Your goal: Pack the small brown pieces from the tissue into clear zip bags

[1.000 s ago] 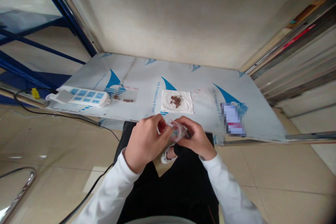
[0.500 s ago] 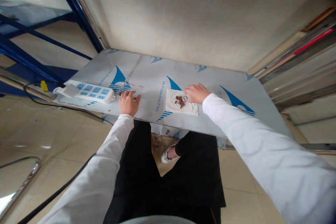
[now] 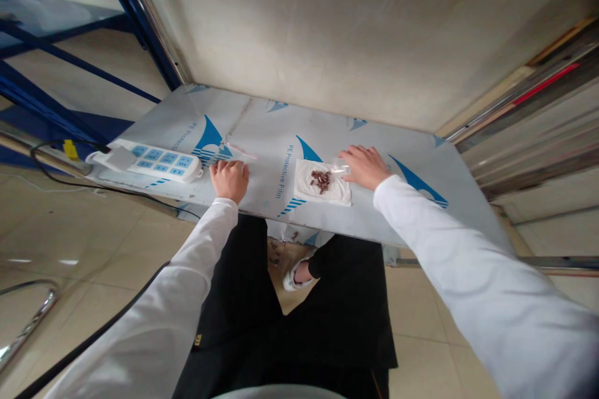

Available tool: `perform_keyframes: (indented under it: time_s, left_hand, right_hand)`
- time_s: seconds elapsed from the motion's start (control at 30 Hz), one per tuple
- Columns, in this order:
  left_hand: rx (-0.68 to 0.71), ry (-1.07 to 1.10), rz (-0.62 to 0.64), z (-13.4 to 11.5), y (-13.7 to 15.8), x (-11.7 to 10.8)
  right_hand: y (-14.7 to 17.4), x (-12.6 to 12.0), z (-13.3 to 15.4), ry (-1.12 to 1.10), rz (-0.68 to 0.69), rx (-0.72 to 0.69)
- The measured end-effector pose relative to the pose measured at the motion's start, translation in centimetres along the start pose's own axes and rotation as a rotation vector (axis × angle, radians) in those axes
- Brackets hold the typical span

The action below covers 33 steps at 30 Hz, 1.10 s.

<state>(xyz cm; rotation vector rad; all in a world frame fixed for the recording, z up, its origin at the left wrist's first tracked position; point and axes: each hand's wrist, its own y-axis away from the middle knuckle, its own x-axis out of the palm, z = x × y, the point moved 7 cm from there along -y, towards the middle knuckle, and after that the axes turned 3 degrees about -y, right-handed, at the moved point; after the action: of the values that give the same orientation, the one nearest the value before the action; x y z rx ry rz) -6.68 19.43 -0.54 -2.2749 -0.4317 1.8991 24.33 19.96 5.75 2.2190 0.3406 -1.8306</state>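
My left hand [image 3: 229,181] rests on the film-covered tabletop near its front edge, fingers curled down and together. What lies under those fingers is hidden. A thin clear item with a reddish edge [image 3: 241,150] lies just beyond it. My right hand [image 3: 363,166] is closed on a small clear plastic piece [image 3: 342,169], whose exact kind I cannot make out. The piece sticks out over the right part of a folded white tissue [image 3: 334,195]. On the tissue sits a small heap of dark brown bits [image 3: 321,181].
A white power strip [image 3: 163,163] with blue sockets lies on the left, its black cable [image 3: 140,195] running along the front edge. Blue metal framing [image 3: 135,19] stands at the left. A pale panel [image 3: 299,31] rises behind the table [image 3: 281,115].
My right hand has moved right with the clear piece, away from the brown bits, which show more fully. My left hand's fingers have curled in and drawn together.
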Motion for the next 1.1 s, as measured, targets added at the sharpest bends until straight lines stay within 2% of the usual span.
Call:
perform_keyframes:
  time_s: [0.07, 0.13, 0.2, 0.27, 0.37, 0.4, 0.43, 0.5, 0.57, 0.67, 0.73, 0.8, 0.87, 0.93, 1.0, 1.1]
  left_hand:
    - [-0.014, 0.049, -0.067, 0.0, 0.5, -1.2]
    - [-0.043, 0.114, -0.132, -0.1, 1.3, -2.5]
    - [-0.076, 0.198, -0.185, -0.5, 2.2, -3.7]
    - [-0.100, 0.307, -0.232, -1.5, 3.6, -5.0]
    - [-0.041, 0.496, -0.286, -4.2, 6.8, -7.0]
    - [0.007, 0.543, -0.291, -5.4, 8.1, -7.5]
    - [0.051, 0.581, -0.281, -6.6, 9.4, -7.9]
    - [0.168, 0.620, -0.230, -8.9, 11.8, -8.2]
    - [0.285, 0.624, -0.200, -10.7, 13.9, -8.3]
    - [0.410, 0.646, -0.152, -12.1, 15.6, -8.0]
    - [0.431, 0.742, -0.090, -12.5, 16.0, -8.0]
    - [0.361, 0.947, 0.045, -12.6, 15.9, -7.9]
    - [0.177, 1.203, 0.213, -12.5, 15.7, -7.4]
    - [-0.035, 1.388, 0.328, -12.3, 15.6, -6.9]
    - [-0.144, 1.446, 0.395, -12.2, 15.6, -6.7]
    - [-0.164, 1.412, 0.468, -12.1, 15.7, -6.6]
  right_hand:
    - [1.1, 0.8, -3.7, -0.069, -0.033, 0.210]
    - [2.4, 2.0, -6.5, -0.091, -0.044, 0.357]
    - [3.5, 3.0, -8.1, -0.132, -0.067, 0.441]
    - [4.9, 2.8, -8.3, -0.227, -0.191, 0.490]
    - [8.2, 0.2, -5.6, -0.513, -0.550, 0.526]
    - [9.7, -0.5, -4.1, -0.664, -0.656, 0.543]
    - [10.8, -0.9, -2.3, -0.856, -0.702, 0.548]
    - [11.9, -0.4, 2.6, -1.270, -0.544, 0.498]
    - [12.8, 0.0, 6.9, -1.535, -0.423, 0.509]
    - [13.5, 0.1, 10.3, -1.751, -0.424, 0.543]
    - [13.8, 0.1, 11.0, -1.784, -0.474, 0.555]
    - [14.2, 0.0, 11.1, -1.729, -0.514, 0.558]
    - [14.7, -0.1, 11.0, -1.631, -0.572, 0.546]
    - [15.3, -0.3, 11.0, -1.541, -0.637, 0.527]
    - [15.6, -0.4, 11.2, -1.467, -0.668, 0.508]
    - [15.8, -0.6, 11.8, -1.383, -0.650, 0.477]
